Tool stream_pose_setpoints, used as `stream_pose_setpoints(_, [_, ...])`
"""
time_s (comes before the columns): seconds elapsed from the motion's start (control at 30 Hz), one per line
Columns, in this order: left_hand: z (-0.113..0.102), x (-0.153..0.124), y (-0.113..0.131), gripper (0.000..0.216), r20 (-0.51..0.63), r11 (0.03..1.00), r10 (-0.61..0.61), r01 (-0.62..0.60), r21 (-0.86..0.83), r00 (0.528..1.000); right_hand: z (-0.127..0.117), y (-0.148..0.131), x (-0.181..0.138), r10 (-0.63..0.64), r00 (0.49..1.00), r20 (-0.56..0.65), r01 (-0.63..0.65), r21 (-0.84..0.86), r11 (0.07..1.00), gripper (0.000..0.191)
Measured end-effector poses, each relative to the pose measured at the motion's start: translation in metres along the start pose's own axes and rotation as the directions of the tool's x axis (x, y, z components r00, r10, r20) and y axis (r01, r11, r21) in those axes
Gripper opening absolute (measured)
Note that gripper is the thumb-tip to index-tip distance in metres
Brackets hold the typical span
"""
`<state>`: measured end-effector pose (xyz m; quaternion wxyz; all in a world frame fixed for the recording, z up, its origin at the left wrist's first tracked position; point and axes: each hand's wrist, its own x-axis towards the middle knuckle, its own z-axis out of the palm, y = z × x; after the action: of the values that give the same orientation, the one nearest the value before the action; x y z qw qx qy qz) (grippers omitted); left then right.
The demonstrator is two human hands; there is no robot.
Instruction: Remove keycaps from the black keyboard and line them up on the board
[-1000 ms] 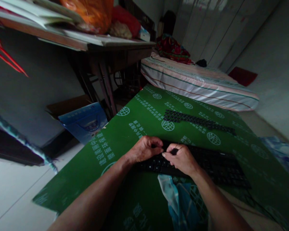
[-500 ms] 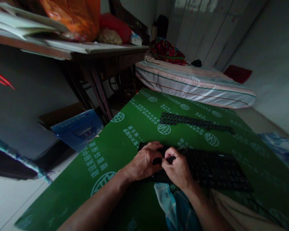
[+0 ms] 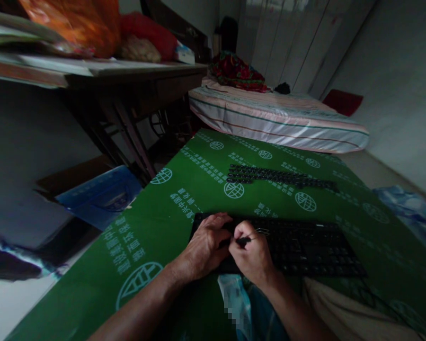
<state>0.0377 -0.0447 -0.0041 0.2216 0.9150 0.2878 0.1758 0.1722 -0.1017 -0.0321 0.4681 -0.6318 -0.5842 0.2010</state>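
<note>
A black keyboard (image 3: 315, 251) lies across the green tabletop (image 3: 184, 189) in front of me. Over its left part is my left hand (image 3: 209, 241), fingers curled, with thumb and forefinger closing toward my right fingertips. What they pinch is too small and dark to make out. My right hand (image 3: 252, 253) is closed beside it, gripping a thin wire keycap puller (image 3: 262, 231) whose bent wire sticks out past the knuckles. Both hands' fingertips meet low over the keys. Beyond the keyboard, black keycaps (image 3: 280, 176) lie in slanting rows.
On the left stands a wooden desk (image 3: 138, 71) with an orange bag (image 3: 81, 28) on it. A blue folder (image 3: 102, 192) sits below. Behind the table is a bed (image 3: 280, 118) with striped bedding. The keyboard's cable (image 3: 369, 293) trails at the lower right.
The camera view has shifted, so the scene sits a little further left. Both hands stay over the keyboard's left part, fingertips still together; the right hand has turned slightly.
</note>
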Motion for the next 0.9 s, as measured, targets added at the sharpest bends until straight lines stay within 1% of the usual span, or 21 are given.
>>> stream_pose_setpoints(0.1, [0.0006,-0.0005,0.0004,0.016,0.003,1.0,0.012,-0.012,0.013,1.0,-0.0015,-0.0007,0.0009,0.012,1.0,0.001,-0.012,0.047,0.999,0.01])
stream_pose_setpoints(0.2, [0.0024,-0.0011,0.0013,0.017,-0.002,1.0,0.008,-0.008,0.004,1.0,-0.0035,-0.0023,0.0027,0.067,0.997,-0.031,-0.061,0.147,0.987,0.01])
stream_pose_setpoints(0.27, [0.0036,-0.0012,0.0016,0.016,-0.015,1.0,0.002,-0.002,-0.011,1.0,-0.0044,-0.0032,0.004,0.097,0.995,-0.032,-0.088,0.196,0.977,0.01])
stream_pose_setpoints(0.37, [0.0038,-0.0003,0.0016,0.014,-0.057,0.999,0.002,-0.004,-0.041,0.998,-0.0049,-0.0034,0.0053,0.112,0.993,-0.023,-0.103,0.241,0.965,0.012])
stream_pose_setpoints(0.47, [0.0017,0.0012,0.0019,0.015,-0.114,0.996,0.014,-0.023,-0.081,0.993,-0.0059,-0.0029,0.0054,0.141,0.99,-0.015,-0.128,0.338,0.932,0.013])
stream_pose_setpoints(0.57, [-0.0009,0.0021,0.0032,0.014,-0.125,0.993,0.0,-0.014,-0.117,0.992,-0.0073,-0.0032,0.0047,0.163,0.987,0.01,-0.152,0.416,0.897,0.016])
stream_pose_setpoints(0.7, [-0.0036,0.002,0.0054,0.013,-0.128,0.985,-0.075,0.053,-0.163,0.989,-0.0078,-0.0038,0.0038,0.127,0.992,0.012,-0.12,0.436,0.892,0.019])
stream_pose_setpoints(0.83, [-0.0054,0.0012,0.0052,0.012,-0.164,0.96,-0.157,0.111,-0.259,0.974,-0.0085,-0.0032,0.0034,0.057,0.998,0.019,-0.06,0.403,0.913,0.019])
stream_pose_setpoints(0.9, [-0.0058,0.0009,0.004,0.011,-0.162,0.941,-0.193,0.136,-0.31,0.968,-0.0095,-0.0037,0.0034,0.036,0.999,0.027,-0.044,0.382,0.923,0.019])
